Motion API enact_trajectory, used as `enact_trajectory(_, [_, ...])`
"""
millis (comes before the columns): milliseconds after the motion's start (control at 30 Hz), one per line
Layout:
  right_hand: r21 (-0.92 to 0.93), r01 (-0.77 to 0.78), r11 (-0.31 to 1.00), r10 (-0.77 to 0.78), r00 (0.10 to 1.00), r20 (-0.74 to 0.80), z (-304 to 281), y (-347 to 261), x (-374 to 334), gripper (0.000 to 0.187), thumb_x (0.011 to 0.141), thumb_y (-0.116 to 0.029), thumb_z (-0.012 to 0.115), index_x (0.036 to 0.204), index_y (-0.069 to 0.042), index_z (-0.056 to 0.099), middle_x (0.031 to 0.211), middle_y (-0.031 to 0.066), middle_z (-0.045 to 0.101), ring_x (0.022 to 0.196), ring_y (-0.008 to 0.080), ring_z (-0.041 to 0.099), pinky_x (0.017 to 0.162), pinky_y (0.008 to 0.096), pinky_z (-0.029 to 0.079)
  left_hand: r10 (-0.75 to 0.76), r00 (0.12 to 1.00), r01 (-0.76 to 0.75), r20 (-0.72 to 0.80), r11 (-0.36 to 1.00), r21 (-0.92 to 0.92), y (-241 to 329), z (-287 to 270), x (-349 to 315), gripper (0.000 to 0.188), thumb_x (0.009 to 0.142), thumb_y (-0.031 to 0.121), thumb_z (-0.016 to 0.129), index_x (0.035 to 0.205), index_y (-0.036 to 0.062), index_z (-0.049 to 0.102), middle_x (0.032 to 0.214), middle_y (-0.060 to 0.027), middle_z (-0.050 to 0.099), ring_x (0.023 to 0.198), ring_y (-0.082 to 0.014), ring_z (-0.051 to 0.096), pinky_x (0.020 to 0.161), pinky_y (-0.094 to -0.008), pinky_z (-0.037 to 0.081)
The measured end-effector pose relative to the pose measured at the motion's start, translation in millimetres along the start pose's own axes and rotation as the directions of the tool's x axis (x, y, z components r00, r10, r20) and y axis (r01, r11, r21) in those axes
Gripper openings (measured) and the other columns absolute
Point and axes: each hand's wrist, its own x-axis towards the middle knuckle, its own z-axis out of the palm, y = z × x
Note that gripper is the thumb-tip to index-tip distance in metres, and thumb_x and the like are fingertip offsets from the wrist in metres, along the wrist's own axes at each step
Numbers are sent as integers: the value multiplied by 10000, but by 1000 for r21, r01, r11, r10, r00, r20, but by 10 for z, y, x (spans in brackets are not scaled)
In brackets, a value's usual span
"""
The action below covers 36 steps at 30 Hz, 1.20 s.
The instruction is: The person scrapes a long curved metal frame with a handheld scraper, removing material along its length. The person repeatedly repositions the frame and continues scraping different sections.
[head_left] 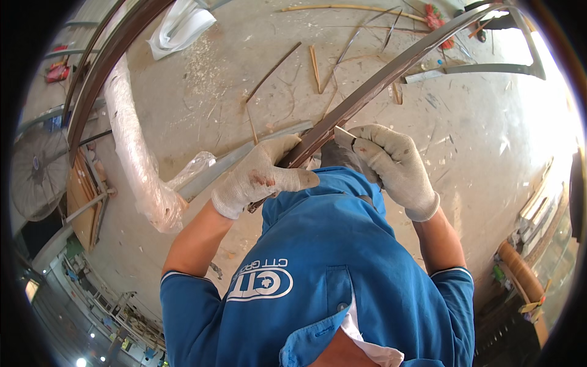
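A long brown frame bar (367,101) slants from my waist up to the far right, where it meets a corner. My left hand (263,174), in a stained white knit glove, is closed around its near end, thumb on top and fingers beneath. In my gloved right hand (391,162) is a flat scraper blade (344,138), pinched between thumb and fingers. Its pale edge sits against or very close to the bar's right side; contact is unclear. The handle, if any, is hidden in my glove.
A plastic-wrapped length (131,147) and a curved brown bar (98,79) stand at the left, near a fan (40,174). Thin strips (275,70) and a white plastic sheet (180,27) lie on the floor. Stacked boards (538,202) and a brown roll (520,269) are at the right.
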Motion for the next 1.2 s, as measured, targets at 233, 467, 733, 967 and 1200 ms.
enact_trajectory(233, [84, 73, 994, -74, 997, 6, 68, 93, 70, 271, 1024, -81, 549, 1238, 52, 649, 767, -6, 565, 623, 49, 482, 549, 227, 412, 44, 999, -44, 7, 999, 27, 11, -24, 17, 441, 732, 279, 911, 1033, 87, 653, 847, 58, 569, 720, -27, 497, 617, -192, 387])
enact_trajectory(467, [-283, 38, 958, -41, 999, -5, -35, -184, 5, 249, 998, -77, 542, 1167, 57, 668, 727, -8, 558, 608, 38, 467, 545, 221, 400, 20, 1000, -19, 25, 999, -34, 42, -11, -2, 426, 735, 278, 903, 1013, 84, 646, 832, 62, 546, 689, -31, 469, 603, -193, 365])
enact_trajectory(733, [-83, 23, 996, -26, 999, -27, 86, -33, 116, 247, 1019, -100, 535, 1156, 69, 654, 709, -19, 540, 567, 35, 450, 506, 220, 362, 47, 998, -48, 36, 998, 34, -6, -23, 31, 461, 776, 326, 874, 1041, 6, 674, 879, 6, 582, 827, -87, 517, 743, -243, 442])
enact_trajectory(967, [85, 4, 996, -2, 1000, -16, 71, 11, 130, 208, 1005, -67, 550, 1118, 71, 655, 761, 1, 555, 614, 52, 475, 548, 234, 408, 4, 1000, -4, 19, 1000, -24, 24, -34, 17, 407, 738, 284, 880, 998, 77, 646, 856, 49, 551, 759, -48, 468, 682, -206, 370])
enact_trajectory(1200, [117, -16, 993, 31, 992, -123, 149, 18, 129, 210, 991, -40, 559, 1134, 68, 669, 798, 26, 598, 664, 55, 520, 591, 241, 456, 17, 1000, -17, -19, 1000, 6, 57, -33, 9, 451, 713, 307, 901, 1004, 78, 644, 850, 57, 526, 777, -58, 456, 697, -221, 368])
